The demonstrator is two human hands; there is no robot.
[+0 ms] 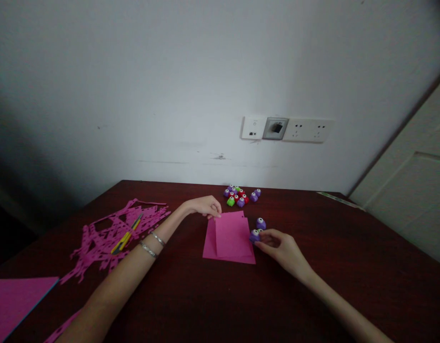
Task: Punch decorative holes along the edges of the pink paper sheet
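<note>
Clock center = the pink sheets mid-table. White wall (170,85) across 12, scuffed low down, meeting the far edge of the dark red-brown table (323,281). White paneled door (425,157) at 2, cut off by the frame. Tangled heap of pink scraps (95,245), slotted and stringy, at 9. Pink board (20,302) with a blue edge at 8, partly out of frame. Lower sheet (210,245) flat on the table; upper sheet (234,238), a bit smaller, overlaps it, its 11 o'clock corner at the left hand. Row of wall sockets (308,130) at 1, one bay holding a black plug. Right hand (282,247) at 3, palm toward the sheets, thumb and forefinger gripping a purple piece (255,237) right by the sheets' 3 o'clock edge; can't tell if it's off the table. Left hand (206,206) at 11, wrist bent, fingertips pinched on the upper sheet's corner. Narrow strip (341,200) at 2, by the table's far edge, markings too small to read. Yellow cutter (126,237) at 9, lying on the scraps, tip toward 1. Two silvery bracelets (148,249) on the left forearm. Cluster of small pieces (237,196) at 12: purple, red, green, each with a white eye-like top. One loose purple piece (261,223) between 2 and 3, just beyond the gripped one.
</note>
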